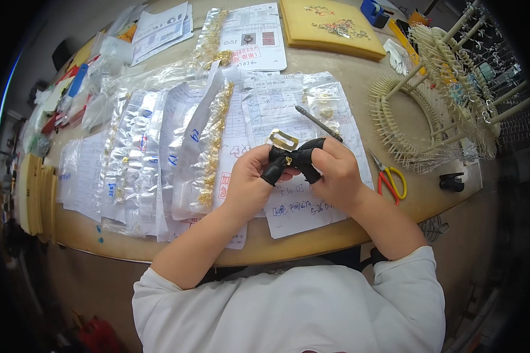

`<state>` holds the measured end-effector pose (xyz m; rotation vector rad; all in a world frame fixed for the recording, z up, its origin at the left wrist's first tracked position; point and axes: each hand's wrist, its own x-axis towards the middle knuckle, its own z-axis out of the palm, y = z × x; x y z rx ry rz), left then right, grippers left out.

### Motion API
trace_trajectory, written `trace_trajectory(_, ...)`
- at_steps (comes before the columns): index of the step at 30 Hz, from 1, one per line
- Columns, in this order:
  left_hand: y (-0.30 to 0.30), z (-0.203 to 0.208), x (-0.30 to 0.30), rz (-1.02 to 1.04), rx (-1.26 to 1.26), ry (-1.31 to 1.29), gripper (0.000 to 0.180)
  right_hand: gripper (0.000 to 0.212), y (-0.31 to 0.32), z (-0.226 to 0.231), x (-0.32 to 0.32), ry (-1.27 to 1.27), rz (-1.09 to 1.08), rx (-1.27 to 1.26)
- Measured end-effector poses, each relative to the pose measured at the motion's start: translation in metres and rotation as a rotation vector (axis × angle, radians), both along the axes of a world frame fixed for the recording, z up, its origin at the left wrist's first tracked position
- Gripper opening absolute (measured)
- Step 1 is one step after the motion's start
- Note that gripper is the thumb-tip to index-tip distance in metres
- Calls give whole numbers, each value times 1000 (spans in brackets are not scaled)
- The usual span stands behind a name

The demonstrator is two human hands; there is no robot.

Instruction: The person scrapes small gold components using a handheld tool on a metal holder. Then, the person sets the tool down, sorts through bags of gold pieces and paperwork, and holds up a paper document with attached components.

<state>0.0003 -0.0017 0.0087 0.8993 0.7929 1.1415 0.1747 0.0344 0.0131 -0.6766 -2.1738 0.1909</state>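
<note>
Both hands, left hand (250, 176) and right hand (333, 170), pinch a tiny gold charm (288, 159) between black-capped fingertips (275, 169) (light, stiff, easily dropped); best held by its edges.

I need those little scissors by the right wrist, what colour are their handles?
Yellow and red; the scissors show best in the head view.

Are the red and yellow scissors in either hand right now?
No. The scissors lie on the table to the right of the right hand, which pinches a small gold piece.
</note>
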Motion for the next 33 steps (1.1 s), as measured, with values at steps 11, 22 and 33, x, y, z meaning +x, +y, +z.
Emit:
trace_trajectory(11,3,-8,-4,-20,48,17,17,18,3,-2,-1,78,-8,-149)
trace_trajectory(22,3,-6,-3,-13,11,33,15,18,4,-3,-1,89,5,-158)
trace_trajectory(33,0,-5,-1,21,-95,-80,20,19,1,1,-6,39,52,-39)
